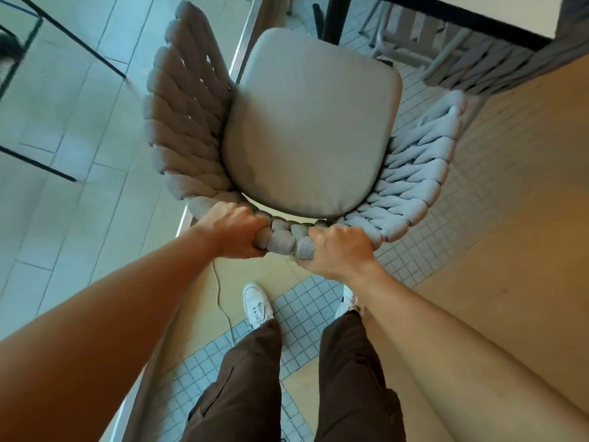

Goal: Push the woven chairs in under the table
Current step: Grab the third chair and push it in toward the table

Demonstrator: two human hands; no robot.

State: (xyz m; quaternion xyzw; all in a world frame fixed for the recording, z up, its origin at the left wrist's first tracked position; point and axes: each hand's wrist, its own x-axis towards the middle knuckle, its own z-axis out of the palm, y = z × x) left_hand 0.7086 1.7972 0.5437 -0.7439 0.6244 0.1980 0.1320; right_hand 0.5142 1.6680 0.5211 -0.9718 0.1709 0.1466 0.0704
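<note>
Two hands grip woven chair (191,122) over tiled floor (414,260).

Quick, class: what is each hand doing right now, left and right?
Left hand: closed, gripping the top rim of the woven chair.
Right hand: closed, gripping the same rim.

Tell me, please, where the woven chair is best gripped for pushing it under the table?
Grip the top rail of the chair's curved back, from behind, as the left hand and right hand do now. The rail is thick, rounded and nearest you, and the open seat front faces the table.
</note>
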